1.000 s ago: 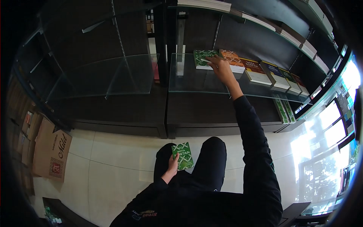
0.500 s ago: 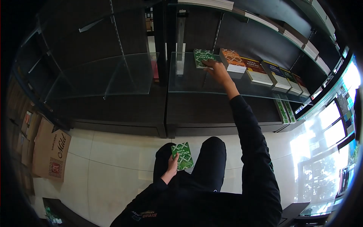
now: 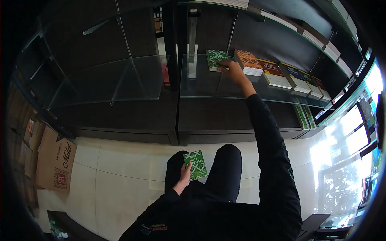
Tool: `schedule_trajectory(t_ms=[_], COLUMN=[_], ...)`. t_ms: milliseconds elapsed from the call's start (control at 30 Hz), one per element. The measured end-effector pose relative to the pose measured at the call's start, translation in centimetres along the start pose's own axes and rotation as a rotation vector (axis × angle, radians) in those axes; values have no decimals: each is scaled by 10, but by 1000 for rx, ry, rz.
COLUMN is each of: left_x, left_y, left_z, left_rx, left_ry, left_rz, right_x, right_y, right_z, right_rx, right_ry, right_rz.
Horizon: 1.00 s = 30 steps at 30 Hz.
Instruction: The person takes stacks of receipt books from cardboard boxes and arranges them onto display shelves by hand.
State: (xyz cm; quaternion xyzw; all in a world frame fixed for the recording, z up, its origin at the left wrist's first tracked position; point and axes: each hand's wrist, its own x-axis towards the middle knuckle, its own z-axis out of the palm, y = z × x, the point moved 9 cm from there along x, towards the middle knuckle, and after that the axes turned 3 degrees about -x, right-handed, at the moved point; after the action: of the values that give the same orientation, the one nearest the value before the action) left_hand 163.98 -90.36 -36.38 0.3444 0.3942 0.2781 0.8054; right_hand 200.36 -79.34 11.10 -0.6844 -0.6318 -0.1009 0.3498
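My left hand (image 3: pixel 185 174) is closed around a green "Nota Kontan" receipt book (image 3: pixel 197 166), thumb over its cover, above my lap. Up on the glass shelf, another green receipt book (image 3: pixel 215 56) lies cover up at the left end of the row. My right hand (image 3: pixel 233 71) reaches over the shelf, its fingers and thumb closed at that book's lower right edge. Just to the right is a stack of orange receipt books (image 3: pixel 248 60). Whether the fingers reach under the green book is hidden.
Brown (image 3: pixel 274 72), blue (image 3: pixel 293 74) and further stacks continue along the glass shelf (image 3: pixel 201 90) to the right. Other green books (image 3: pixel 301 116) stand below it. A cardboard box (image 3: pixel 54 164) is on the floor at left. A second glass shelf (image 3: pixel 136 84) spans the left cabinet.
My right hand has shifted slightly right and its fingers have drawn back toward the shelf book's right edge, showing more of the cover. My left hand still holds its book.
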Motion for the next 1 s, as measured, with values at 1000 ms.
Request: schedule_trajectory(t_ms=[1000], left_x=[8], left_y=[-24], left_z=[-9], left_rx=[-225], left_ry=[-38], left_rz=[-181], right_x=[-54], right_y=[-102], right_z=[-60], right_rx=[-132], right_ry=[293], right_rz=[-47])
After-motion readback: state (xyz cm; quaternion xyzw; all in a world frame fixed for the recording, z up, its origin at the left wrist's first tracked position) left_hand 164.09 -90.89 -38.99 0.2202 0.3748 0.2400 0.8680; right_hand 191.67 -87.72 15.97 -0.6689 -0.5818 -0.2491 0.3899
